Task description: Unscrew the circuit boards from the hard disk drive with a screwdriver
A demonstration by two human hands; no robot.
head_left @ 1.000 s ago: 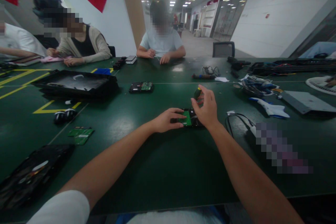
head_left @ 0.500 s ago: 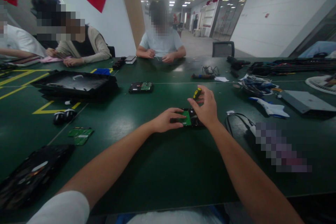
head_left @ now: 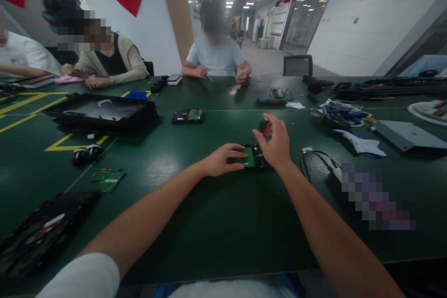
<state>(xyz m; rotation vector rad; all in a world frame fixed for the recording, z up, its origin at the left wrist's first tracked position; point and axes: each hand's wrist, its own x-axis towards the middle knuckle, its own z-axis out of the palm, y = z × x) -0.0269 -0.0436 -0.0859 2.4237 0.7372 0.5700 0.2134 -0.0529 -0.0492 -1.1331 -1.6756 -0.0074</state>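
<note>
A small hard drive (head_left: pixel 252 157) with a green circuit board on top lies on the dark green table (head_left: pixel 223 223). My left hand (head_left: pixel 221 160) rests on its left side and holds it down with the fingertips. My right hand (head_left: pixel 275 142) hovers over the drive's right end, fingers closed round a screwdriver (head_left: pixel 262 124) with a yellow and black handle that stands nearly upright. The screwdriver's tip is hidden behind my fingers.
A second hard drive (head_left: pixel 187 116) lies farther back, beside a black open case (head_left: pixel 101 112). A loose green board (head_left: pixel 107 179) and a black panel (head_left: pixel 38 235) lie at the left. Cables (head_left: pixel 319 163) and tools (head_left: pixel 344 114) crowd the right. Three people sit across the table.
My right hand turned slightly on the screwdriver, whose handle showed more yellow half a second ago. The person opposite moved one hand apart from the other. The drive and my left hand stayed put.
</note>
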